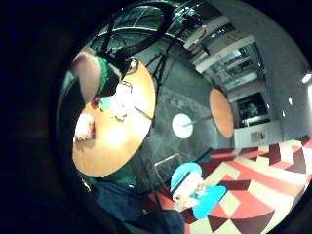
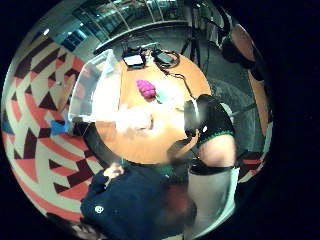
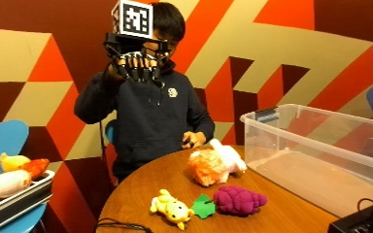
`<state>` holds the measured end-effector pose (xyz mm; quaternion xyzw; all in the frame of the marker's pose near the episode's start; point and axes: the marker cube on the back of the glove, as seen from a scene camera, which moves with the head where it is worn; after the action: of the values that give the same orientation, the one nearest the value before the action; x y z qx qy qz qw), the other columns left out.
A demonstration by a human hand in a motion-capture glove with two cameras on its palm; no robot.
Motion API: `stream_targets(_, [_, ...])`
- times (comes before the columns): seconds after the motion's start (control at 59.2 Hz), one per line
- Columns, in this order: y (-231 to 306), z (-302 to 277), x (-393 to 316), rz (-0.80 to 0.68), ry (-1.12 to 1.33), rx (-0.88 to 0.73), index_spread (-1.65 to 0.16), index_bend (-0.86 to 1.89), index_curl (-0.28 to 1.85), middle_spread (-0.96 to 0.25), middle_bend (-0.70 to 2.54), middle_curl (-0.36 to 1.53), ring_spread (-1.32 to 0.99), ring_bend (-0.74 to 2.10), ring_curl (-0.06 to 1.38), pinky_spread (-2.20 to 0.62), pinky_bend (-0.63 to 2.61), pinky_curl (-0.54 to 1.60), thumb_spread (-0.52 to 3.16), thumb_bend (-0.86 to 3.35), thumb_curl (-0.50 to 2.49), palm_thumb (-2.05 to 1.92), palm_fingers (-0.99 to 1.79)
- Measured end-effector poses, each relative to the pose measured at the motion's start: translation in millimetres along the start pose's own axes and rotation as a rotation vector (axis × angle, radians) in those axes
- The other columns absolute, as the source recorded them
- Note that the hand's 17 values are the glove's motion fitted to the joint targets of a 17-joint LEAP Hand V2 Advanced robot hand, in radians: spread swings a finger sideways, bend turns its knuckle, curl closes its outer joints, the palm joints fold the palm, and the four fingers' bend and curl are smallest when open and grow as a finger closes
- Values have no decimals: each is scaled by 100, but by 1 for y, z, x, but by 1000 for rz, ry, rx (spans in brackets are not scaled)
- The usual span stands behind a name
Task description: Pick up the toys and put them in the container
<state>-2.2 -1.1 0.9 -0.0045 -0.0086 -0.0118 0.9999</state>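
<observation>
On the round table (image 3: pixel 154 179) three toys lie untouched — an orange-and-white plush (image 3: pixel 213 165), a purple grape plush (image 3: pixel 239 199) with its green leaf, and a yellow plush (image 3: pixel 170 208) beside it. The clear container (image 3: pixel 315 155) stands just beside them and looks empty. The gloved right hand (image 3: pixel 135 60) hangs high over the table, fingers spread and straight, holding nothing — by my reading, all the work is left.

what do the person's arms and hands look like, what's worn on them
The right hand wears a black glove with pale segmented strips running along the fingers. Both arms are covered by the long sleeves of a dark navy hoodie with a small white chest emblem. The other hand is bare.
</observation>
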Motion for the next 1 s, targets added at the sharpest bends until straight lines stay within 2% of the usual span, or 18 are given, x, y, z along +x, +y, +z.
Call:
stream_targets(0.034, [-2, 1, -2, -11, -12, -5, -8, 13, 2, -4, 29, 5, -11, 48, 5, -11, 57, 9, 51, 23, 5, 28, 86])
stream_targets(0.118, [-11, 9, -11, -47, -56, -28, -13, 12, 7, -6, 29, 9, -17, 56, 15, -16, 67, 19, 89, 30, 9, 31, 75])
stream_targets(0.186, [-22, 19, -20, -70, -63, -29, -17, 10, 8, -6, 24, 11, -19, 55, 18, -16, 76, 24, 110, 29, 11, 27, 50])
stream_targets(0.236, [-29, 26, -25, -82, -41, -37, -20, 6, 8, -4, 18, 11, -16, 49, 17, -13, 83, 27, 121, 25, 12, 19, 20])
stream_targets(0.321, [-40, 36, -30, -105, -26, -93, -22, 11, 9, -2, 20, 15, -11, 41, 15, -10, 91, 29, 131, 20, 13, 9, -1])
stream_targets(0.591, [-94, 81, -58, -158, -83, -227, -21, 8, 15, 1, 18, 23, -2, 25, 13, -5, 93, 26, 134, 5, 17, -4, -22])
stream_targets(0.811, [-135, 136, -98, -195, -18, -340, -16, 11, 17, 4, 16, 25, 1, 19, 17, -3, 90, 25, 125, -4, 20, -5, -21])
stream_targets(0.996, [-164, 205, -137, -210, 16, -415, -14, 8, 17, 7, 16, 26, 4, 24, 21, -3, 90, 24, 120, -3, 22, -2, -18])
